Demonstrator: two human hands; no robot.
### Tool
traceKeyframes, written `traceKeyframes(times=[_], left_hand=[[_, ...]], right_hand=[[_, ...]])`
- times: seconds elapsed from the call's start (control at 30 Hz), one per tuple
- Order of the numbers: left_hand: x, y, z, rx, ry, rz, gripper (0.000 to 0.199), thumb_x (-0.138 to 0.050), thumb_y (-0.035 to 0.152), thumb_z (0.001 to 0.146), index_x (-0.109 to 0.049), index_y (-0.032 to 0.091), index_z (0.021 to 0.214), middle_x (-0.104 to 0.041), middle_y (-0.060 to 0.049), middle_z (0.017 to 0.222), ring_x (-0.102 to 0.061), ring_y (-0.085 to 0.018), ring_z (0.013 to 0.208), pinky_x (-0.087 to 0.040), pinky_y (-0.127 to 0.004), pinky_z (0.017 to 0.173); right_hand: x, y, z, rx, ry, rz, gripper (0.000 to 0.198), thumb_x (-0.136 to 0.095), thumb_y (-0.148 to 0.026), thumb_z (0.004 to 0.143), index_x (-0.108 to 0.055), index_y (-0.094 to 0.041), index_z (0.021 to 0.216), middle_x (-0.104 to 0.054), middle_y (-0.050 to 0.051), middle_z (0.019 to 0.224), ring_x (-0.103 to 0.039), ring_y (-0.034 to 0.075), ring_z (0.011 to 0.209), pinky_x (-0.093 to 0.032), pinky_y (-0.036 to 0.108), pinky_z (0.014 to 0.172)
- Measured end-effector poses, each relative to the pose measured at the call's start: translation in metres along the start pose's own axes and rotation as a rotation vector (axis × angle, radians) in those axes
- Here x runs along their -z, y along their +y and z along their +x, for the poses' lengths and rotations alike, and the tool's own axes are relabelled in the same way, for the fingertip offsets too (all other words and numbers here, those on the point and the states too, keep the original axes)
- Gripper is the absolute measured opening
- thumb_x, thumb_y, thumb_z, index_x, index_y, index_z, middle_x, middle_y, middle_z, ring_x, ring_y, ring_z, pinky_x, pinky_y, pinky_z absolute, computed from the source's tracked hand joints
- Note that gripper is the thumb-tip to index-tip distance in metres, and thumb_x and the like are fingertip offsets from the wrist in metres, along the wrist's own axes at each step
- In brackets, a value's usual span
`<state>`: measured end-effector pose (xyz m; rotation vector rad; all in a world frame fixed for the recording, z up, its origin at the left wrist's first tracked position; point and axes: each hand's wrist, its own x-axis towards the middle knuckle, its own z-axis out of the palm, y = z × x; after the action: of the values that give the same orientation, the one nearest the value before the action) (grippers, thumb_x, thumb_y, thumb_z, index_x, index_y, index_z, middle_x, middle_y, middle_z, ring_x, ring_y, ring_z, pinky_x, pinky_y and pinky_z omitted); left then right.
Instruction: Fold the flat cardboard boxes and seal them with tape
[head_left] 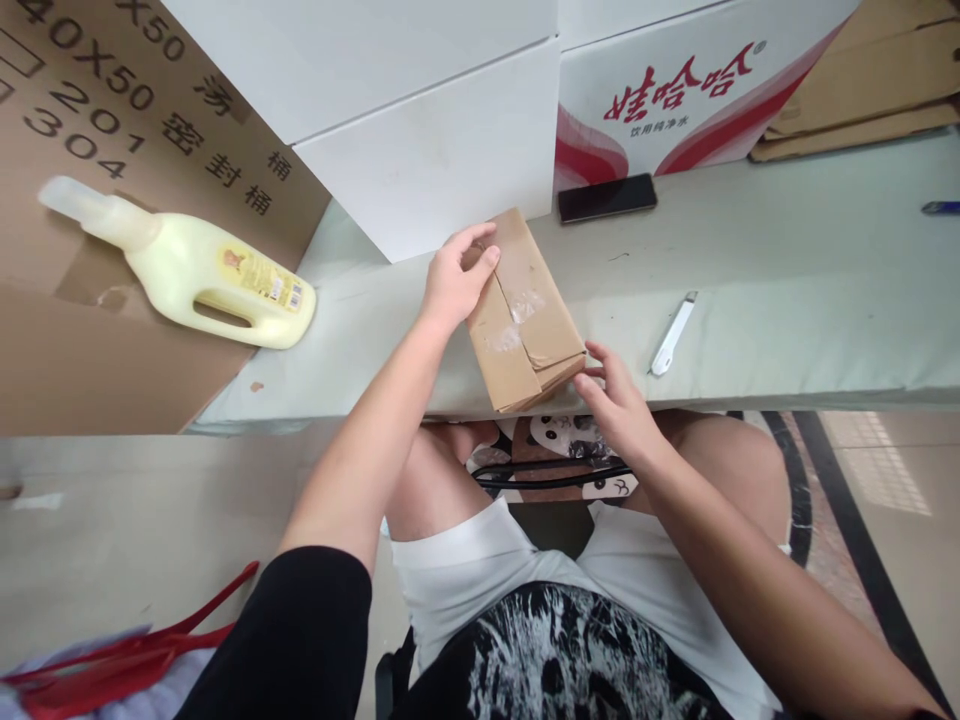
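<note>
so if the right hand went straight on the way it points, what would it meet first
The small cardboard box: the fingertips of the right hand are right at its near right corner, perhaps touching it, though depth is hard to judge here.

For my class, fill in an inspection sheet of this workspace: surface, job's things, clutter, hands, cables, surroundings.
Surface: table with a pale green cover.
Job's things: small brown carton, clear tape across its top seam; white-handled cutter lying apart to its right.
Clutter: dark phone; pale yellow bottle at left; blue item at the right edge, partly out of frame.
Hands: left hand touches the carton's far left side; right hand touches its near right corner; firmness unclear.
Cables: nothing seen.
Surroundings: large printed brown box at left; white boxes behind the carton.
</note>
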<state>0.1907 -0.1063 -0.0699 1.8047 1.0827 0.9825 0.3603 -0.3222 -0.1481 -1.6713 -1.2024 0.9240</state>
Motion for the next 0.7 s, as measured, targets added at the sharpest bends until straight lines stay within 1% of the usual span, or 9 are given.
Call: traceKeyframes(times=[0.07,0.17,0.23,0.33,0.4,0.5,0.6,0.63,0.7], left_hand=[[0.003,-0.005,-0.004,-0.007,0.029,-0.02,0.033,-0.075,0.044,0.086,-0.071,0.026,0.113,-0.071,-0.006,0.131,-0.059,-0.025,0.132,-0.04,-0.038,0.119],[0.01,-0.014,-0.01,0.018,0.093,-0.07,0.053,-0.078,0.059,0.08,-0.067,0.027,0.121,-0.067,-0.007,0.138,-0.052,-0.029,0.142,-0.039,-0.042,0.121],[0.016,-0.019,-0.018,0.073,0.131,-0.116,0.061,-0.077,0.063,0.079,-0.063,0.033,0.13,-0.065,-0.004,0.141,-0.048,-0.031,0.145,-0.039,-0.045,0.121],[0.023,-0.026,-0.033,0.139,0.189,-0.206,0.047,-0.072,0.057,0.087,-0.061,0.041,0.13,-0.063,0.008,0.144,-0.048,-0.031,0.143,-0.038,-0.046,0.122],[0.024,-0.029,-0.043,0.145,0.25,-0.248,0.041,-0.067,0.051,0.092,-0.059,0.036,0.129,-0.059,0.008,0.149,-0.046,-0.029,0.145,-0.035,-0.044,0.125],[0.015,-0.031,-0.055,0.135,0.323,-0.262,0.046,-0.056,0.054,0.097,-0.048,0.029,0.135,-0.052,-0.002,0.156,-0.044,-0.024,0.148,-0.037,-0.041,0.125],[-0.004,-0.026,-0.063,0.123,0.37,-0.234,0.052,-0.045,0.066,0.098,-0.045,0.033,0.139,-0.049,-0.003,0.158,-0.042,-0.021,0.151,-0.04,-0.036,0.122],[-0.012,-0.023,-0.065,0.141,0.362,-0.235,0.054,-0.044,0.07,0.097,-0.047,0.035,0.138,-0.051,-0.002,0.156,-0.042,-0.02,0.151,-0.042,-0.035,0.12],[-0.028,-0.013,-0.069,0.252,0.247,-0.288,0.059,-0.038,0.078,0.095,-0.052,0.038,0.135,-0.057,-0.001,0.152,-0.044,-0.02,0.15,-0.046,-0.033,0.115]], right_hand=[[-0.001,-0.001,-0.003,-0.038,-0.053,-0.048,0.074,-0.059,-0.061,0.091,-0.042,-0.022,0.152,-0.053,0.021,0.151,-0.058,0.034,0.132,-0.054,0.056,0.103],[-0.003,-0.006,-0.004,0.023,-0.094,-0.07,0.082,-0.066,-0.052,0.086,-0.038,-0.019,0.156,-0.051,0.021,0.154,-0.051,0.037,0.142,-0.041,0.062,0.116],[-0.005,-0.008,-0.003,0.058,-0.096,-0.045,0.081,-0.065,-0.046,0.087,-0.034,-0.02,0.157,-0.049,0.021,0.156,-0.049,0.036,0.145,-0.039,0.062,0.119],[-0.008,-0.008,-0.005,0.108,-0.086,0.026,0.079,-0.063,-0.043,0.089,-0.029,-0.024,0.158,-0.047,0.021,0.158,-0.048,0.033,0.146,-0.041,0.06,0.118],[-0.01,-0.01,-0.007,0.147,-0.072,0.085,0.08,-0.064,-0.046,0.091,-0.025,-0.026,0.158,-0.044,0.021,0.16,-0.047,0.032,0.147,-0.043,0.059,0.117],[-0.011,-0.017,-0.008,0.172,-0.034,0.168,0.082,-0.062,-0.052,0.093,-0.019,-0.029,0.159,-0.036,0.02,0.163,-0.048,0.031,0.145,-0.052,0.053,0.109],[-0.006,-0.027,-0.007,0.207,0.084,0.146,0.078,-0.059,-0.054,0.094,-0.021,-0.028,0.157,-0.039,0.019,0.158,-0.05,0.031,0.141,-0.053,0.052,0.107],[-0.002,-0.031,-0.005,0.232,0.132,0.112,0.074,-0.058,-0.054,0.094,-0.025,-0.028,0.154,-0.042,0.018,0.154,-0.051,0.031,0.14,-0.052,0.053,0.109],[0.005,-0.038,-0.003,0.304,0.233,0.028,0.061,-0.057,-0.051,0.095,-0.034,-0.028,0.147,-0.047,0.016,0.148,-0.05,0.031,0.139,-0.047,0.056,0.113]])
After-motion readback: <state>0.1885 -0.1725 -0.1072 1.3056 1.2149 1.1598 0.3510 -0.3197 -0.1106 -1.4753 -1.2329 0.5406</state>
